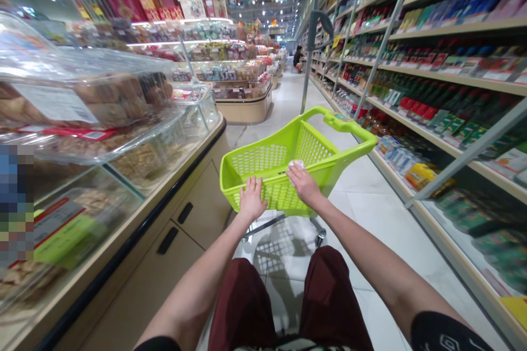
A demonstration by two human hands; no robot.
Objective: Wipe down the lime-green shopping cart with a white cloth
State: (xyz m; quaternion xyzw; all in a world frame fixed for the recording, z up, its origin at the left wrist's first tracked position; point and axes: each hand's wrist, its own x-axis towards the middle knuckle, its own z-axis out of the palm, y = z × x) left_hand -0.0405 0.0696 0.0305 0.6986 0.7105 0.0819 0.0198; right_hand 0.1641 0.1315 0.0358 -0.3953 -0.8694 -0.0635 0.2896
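A bright green plastic shopping cart stands sideways in front of my knees, its handle toward the upper right. My left hand lies on the near side of its basket with the fingers stretched out over the rim. Farther right along that same rim, my right hand presses a crumpled white wipe or tissue against the plastic. The fingertips hide part of the wipe. Inside, a perforated panel divides off the handle end of the basket.
On the left, a display counter carries clear bins of packaged food. Tall shelves of bottles and packets line the right, with a grey upright pole and hook before them. White tiled floor runs down the aisle toward a distant person.
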